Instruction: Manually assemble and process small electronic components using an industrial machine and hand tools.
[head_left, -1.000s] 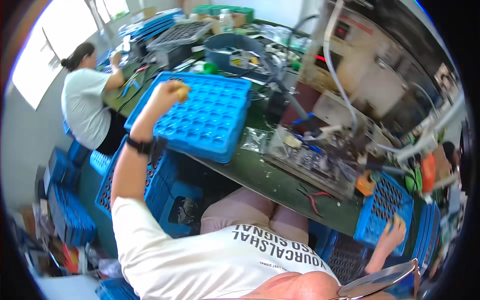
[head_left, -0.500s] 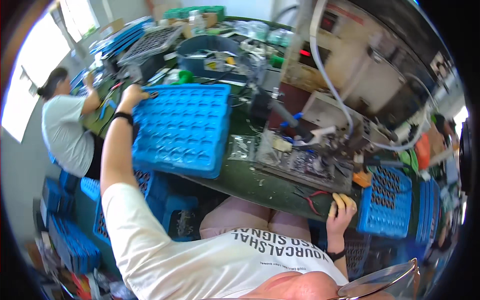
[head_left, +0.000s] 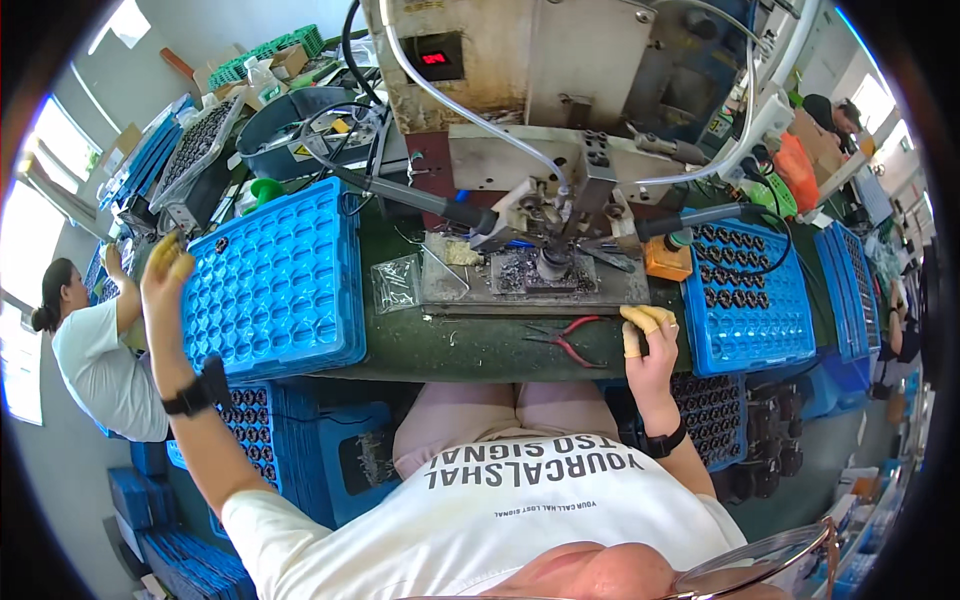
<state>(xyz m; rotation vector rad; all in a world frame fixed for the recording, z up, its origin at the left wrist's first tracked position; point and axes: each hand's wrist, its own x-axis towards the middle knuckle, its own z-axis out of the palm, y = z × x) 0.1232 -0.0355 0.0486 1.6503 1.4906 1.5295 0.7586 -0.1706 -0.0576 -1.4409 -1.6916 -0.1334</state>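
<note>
My left hand (head_left: 165, 285), with yellow covers on its fingertips, is raised beside the left edge of a blue moulded tray (head_left: 275, 280). Its fingers are loosely bent and apart, and I see nothing held in them. One small dark ring-shaped part (head_left: 221, 244) sits in the tray's far left corner; the other pockets in view hold none. My right hand (head_left: 652, 345), also with yellow fingertip covers, hovers at the bench's front edge, its thumb apart from the bent fingers. Red-handled pliers (head_left: 568, 340) lie just left of it.
A bench machine (head_left: 545, 240) with a metal base and hoses stands ahead. A small bag of metal pins (head_left: 397, 284) lies left of it. At right, another blue tray (head_left: 755, 330) holds several dark round parts, beside an orange block (head_left: 668, 258). A co-worker (head_left: 100, 340) sits at left.
The view has swung right. My left hand has come away from the tray's far left corner, leaving the dark part there. My right hand remains near the pliers.
</note>
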